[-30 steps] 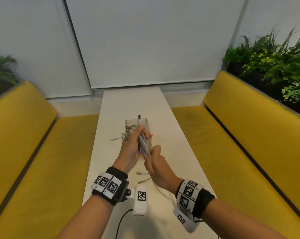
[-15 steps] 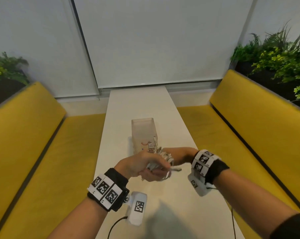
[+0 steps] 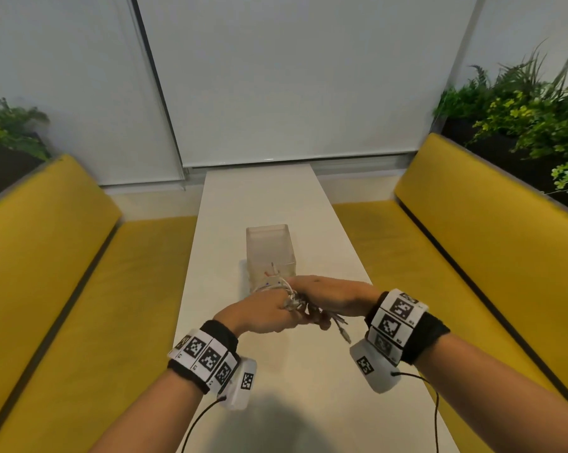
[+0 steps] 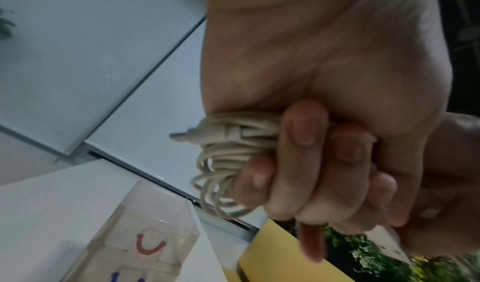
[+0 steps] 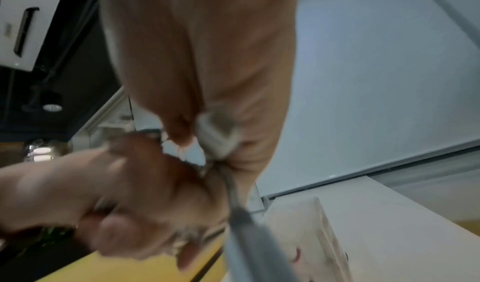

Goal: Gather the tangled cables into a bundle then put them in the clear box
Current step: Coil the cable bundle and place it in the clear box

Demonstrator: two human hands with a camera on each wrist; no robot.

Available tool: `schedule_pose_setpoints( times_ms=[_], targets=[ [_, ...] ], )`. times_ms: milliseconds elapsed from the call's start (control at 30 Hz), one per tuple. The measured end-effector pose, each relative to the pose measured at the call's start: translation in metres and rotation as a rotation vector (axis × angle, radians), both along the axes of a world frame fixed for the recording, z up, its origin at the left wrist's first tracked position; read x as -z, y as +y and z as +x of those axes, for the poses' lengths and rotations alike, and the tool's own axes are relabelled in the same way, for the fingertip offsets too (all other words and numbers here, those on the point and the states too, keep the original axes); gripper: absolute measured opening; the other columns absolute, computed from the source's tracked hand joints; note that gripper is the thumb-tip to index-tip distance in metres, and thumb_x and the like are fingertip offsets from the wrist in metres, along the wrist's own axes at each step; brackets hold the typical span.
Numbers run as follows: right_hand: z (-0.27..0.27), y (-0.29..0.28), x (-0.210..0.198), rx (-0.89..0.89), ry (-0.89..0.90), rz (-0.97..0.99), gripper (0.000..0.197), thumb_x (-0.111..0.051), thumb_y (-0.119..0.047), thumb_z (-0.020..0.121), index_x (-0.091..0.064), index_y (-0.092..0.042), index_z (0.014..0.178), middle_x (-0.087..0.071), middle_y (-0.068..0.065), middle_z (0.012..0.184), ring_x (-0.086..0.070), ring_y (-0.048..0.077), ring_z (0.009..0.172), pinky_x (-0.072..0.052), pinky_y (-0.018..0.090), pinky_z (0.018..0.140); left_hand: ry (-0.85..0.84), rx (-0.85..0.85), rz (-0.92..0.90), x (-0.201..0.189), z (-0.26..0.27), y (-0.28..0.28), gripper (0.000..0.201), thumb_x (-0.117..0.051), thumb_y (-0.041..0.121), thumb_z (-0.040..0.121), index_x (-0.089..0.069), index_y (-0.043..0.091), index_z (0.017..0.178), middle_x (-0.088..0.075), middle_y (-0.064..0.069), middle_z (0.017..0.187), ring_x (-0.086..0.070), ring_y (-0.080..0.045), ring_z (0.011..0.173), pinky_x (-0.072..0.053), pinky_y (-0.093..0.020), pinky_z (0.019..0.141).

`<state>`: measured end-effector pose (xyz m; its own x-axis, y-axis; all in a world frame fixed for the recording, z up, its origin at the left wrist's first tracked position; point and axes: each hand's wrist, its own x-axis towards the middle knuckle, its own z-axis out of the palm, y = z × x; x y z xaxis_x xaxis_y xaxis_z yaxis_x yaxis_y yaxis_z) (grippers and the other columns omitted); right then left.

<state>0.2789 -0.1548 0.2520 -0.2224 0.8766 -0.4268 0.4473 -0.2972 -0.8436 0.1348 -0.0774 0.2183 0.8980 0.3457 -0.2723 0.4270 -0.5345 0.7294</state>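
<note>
Nearest the camera, both hands meet over the middle of the narrow white tabletop (image 3: 276, 204), and they meet there for a reason: the cables (image 4: 228, 163) are being squeezed into one mass before going anywhere. The left hand (image 3: 259, 313) has its fingers (image 4: 301, 142) curled tight round a coil of pale loops, a plug end poking out beside the thumb side, so the loops cannot spring apart. The right hand (image 3: 331, 297) comes in from the opposite side and closes on the other end of the bundle; its wrist view is blurred, but a plug sits pinched in its grip and a loose tail with connectors hangs down beneath it. That dangling tail is, I judge, the part most likely to catch on a rim. Just beyond the knuckles stands the clear box (image 3: 269, 253), upright, mouth open upward, with a few small coloured bits visible low inside. Its opening looks narrow against the bundle, so a tight coil matters. The tabletop runs on bare past the box, and yellow benches (image 3: 472, 223) flank it well apart, leaving room to lift and lower straight ahead.
</note>
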Motion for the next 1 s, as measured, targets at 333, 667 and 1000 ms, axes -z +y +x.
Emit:
schedule_pose_setpoints(
  times_ms=[333,667,1000],
  targets=[
    [-0.02,-0.002,0.06,0.383,-0.293,0.401,0.054,-0.03,-0.06,0.098,-0.052,-0.019,0.125,-0.068,0.008,0.112,-0.066,0.023,0.09,-0.056,0.043,0.083,0.051,0.099,0.446,0.008,0.019,0.003,0.02,-0.057,0.018,0.095,-0.071,0.009,0.106,-0.071,-0.008,0.108,-0.06,-0.018,0.094,-0.047,-0.028,0.085],
    [-0.005,0.013,0.066,0.574,-0.104,0.55,0.03,-0.039,-0.032,0.104,-0.062,-0.015,0.096,-0.065,-0.003,0.087,-0.06,0.01,0.08,-0.048,0.022,0.072,-0.195,-0.092,0.826,0.036,0.022,0.006,0.05,-0.059,0.05,0.09,-0.068,0.009,0.117,-0.074,-0.007,0.103,-0.069,-0.023,0.088,-0.052,-0.031,0.078],
    [-0.001,0.03,0.073,0.761,-0.05,0.547,0.027,-0.038,-0.03,0.103,-0.053,-0.008,0.106,-0.066,0.005,0.095,-0.063,0.019,0.082,-0.052,0.036,0.071,-0.488,-0.247,0.923,0.04,0.007,0.006,0.038,-0.071,0.047,0.081,-0.068,0.014,0.1,-0.072,0.0,0.095,-0.063,-0.018,0.09,-0.046,-0.029,0.089]
  ],
)
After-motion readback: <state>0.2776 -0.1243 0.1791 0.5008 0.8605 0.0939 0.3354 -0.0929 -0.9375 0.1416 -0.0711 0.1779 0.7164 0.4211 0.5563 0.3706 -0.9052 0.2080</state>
